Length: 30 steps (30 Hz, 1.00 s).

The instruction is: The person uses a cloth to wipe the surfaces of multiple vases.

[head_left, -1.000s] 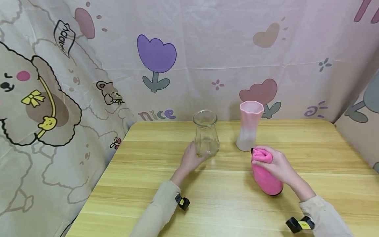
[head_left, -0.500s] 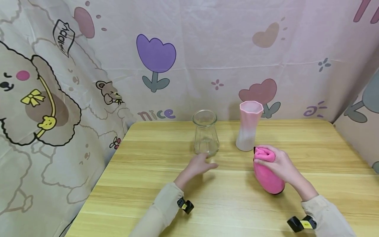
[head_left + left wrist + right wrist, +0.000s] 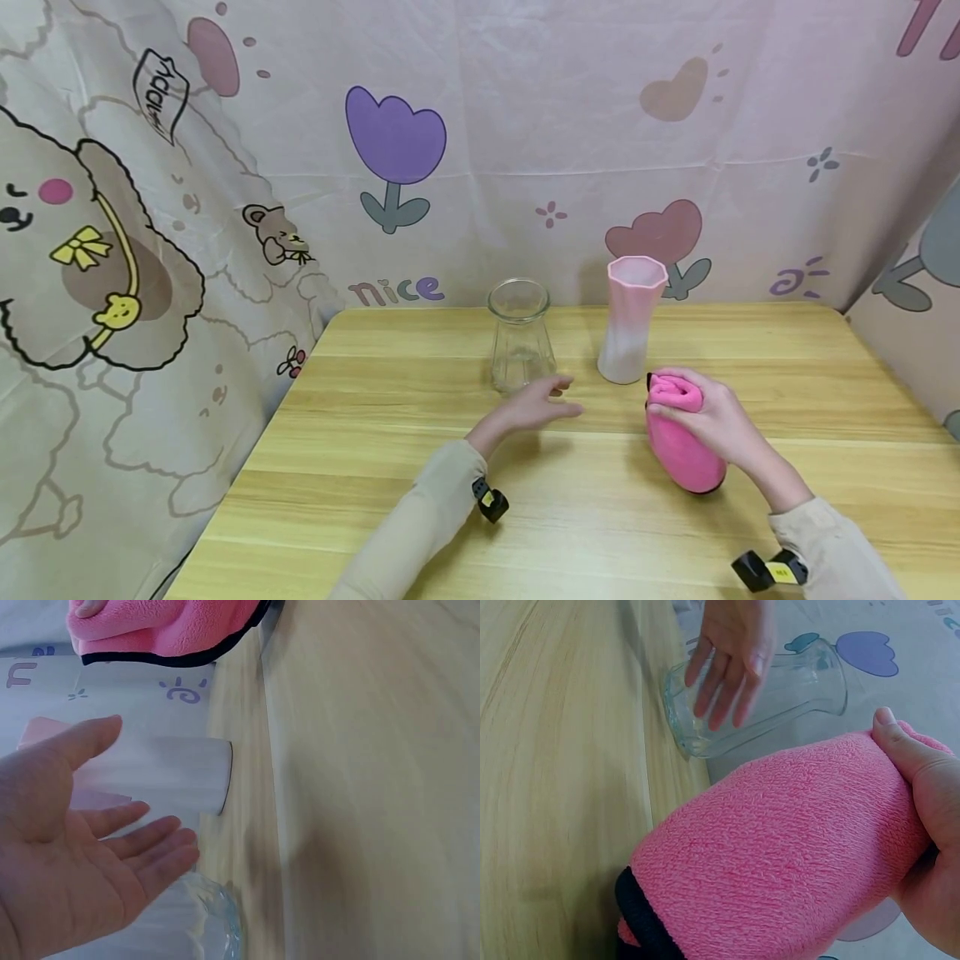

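In my right hand [image 3: 712, 417] I grip a folded pink towel [image 3: 682, 450] with dark edging, fingers and thumb around its upper end. My left hand [image 3: 534, 404] is in the air with fingers extended and nothing in it; the left wrist view shows its palm and spread thumb. Just behind it stands a clear glass vase [image 3: 520, 342], upright, its base partly hidden by the hand in the head view. To the right of the glass one, a pink-and-white vase [image 3: 632, 325] with a faceted rim stands upright behind the towel.
Everything is on a wooden table [image 3: 360, 475]. A patterned cloth backdrop [image 3: 510, 100] hangs right behind the table's far edge, and another patterned cloth [image 3: 97, 417] hangs along the left side.
My left hand has come away from the glass vase and moved right, across its front. The towel has shifted slightly right in my right hand. Both vases have stayed put.
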Tool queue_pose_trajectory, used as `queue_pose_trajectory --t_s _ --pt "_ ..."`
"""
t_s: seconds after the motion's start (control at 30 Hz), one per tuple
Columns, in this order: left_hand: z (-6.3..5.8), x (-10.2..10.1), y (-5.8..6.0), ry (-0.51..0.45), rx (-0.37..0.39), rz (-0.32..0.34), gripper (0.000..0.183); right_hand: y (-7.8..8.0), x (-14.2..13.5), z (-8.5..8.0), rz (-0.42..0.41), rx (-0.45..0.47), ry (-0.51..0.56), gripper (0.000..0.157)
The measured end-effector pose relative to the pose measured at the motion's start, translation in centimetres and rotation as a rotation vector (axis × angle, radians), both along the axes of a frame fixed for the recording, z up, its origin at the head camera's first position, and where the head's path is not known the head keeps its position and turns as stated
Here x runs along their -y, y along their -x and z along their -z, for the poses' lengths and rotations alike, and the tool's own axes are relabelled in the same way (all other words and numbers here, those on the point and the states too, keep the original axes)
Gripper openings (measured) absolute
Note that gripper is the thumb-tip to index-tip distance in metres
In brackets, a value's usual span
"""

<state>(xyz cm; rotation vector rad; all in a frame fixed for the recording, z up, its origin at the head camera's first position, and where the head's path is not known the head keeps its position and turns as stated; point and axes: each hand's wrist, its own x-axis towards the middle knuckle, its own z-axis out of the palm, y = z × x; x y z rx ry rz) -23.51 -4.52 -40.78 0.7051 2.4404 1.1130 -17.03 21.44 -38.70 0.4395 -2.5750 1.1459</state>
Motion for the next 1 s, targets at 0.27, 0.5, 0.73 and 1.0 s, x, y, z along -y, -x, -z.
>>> queue_pose_trajectory --t_s 0.27,0.5,0.73,1.0 --pt "-0.3 -1.9 1.3 -0.169 0.024 -0.04 0.062 0.1 0.0 0.2 -0.014 -0.023 -0.003 0.044" --pt "-0.6 -3.4 2.7 -0.272 0.031 -0.116 0.064 0.4 0.0 0.2 -0.02 -0.023 -0.013 0.043" --pt "-0.3 -5.0 4.4 -0.314 -0.032 -0.185 0.065 0.4 0.0 0.2 -0.027 -0.003 -0.006 0.043" --pt "-0.1 -6.9 5.6 -0.316 -0.107 -0.259 0.074 0.4 0.2 0.2 -0.02 0.009 -0.021 0.044"
